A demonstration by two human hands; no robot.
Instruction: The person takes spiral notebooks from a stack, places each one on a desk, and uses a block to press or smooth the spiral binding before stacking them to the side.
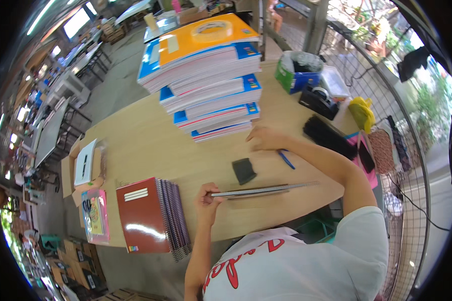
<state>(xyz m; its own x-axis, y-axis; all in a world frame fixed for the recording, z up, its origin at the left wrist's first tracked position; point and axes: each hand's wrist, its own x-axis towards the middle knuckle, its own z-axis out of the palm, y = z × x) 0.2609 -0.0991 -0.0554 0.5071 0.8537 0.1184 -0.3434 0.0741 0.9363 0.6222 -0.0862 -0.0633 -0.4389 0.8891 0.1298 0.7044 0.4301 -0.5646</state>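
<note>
My left hand (207, 201) is closed on one end of a thin notebook (258, 191), tipped up so that mostly its long edge shows. My right hand (262, 139) reaches over the table by the bottom of a tall stack of white-paged books with blue covers (221, 108). Its fingers are blurred and seem bent; whether they touch the stack or hold anything cannot be made out. Between my hands lies a small dark square pad (244, 171). A blue pen-like tool (286, 159) rests under my right forearm.
Brown spiral notebooks (143, 215) are piled at the left front. An orange-covered book (186, 41) with a tape roll (212, 30) tops the tall stack. At the right stand a tape dispenser (319, 102), a lined box (299, 72) and a black bundle (329, 135). An open carton (68, 175) is left.
</note>
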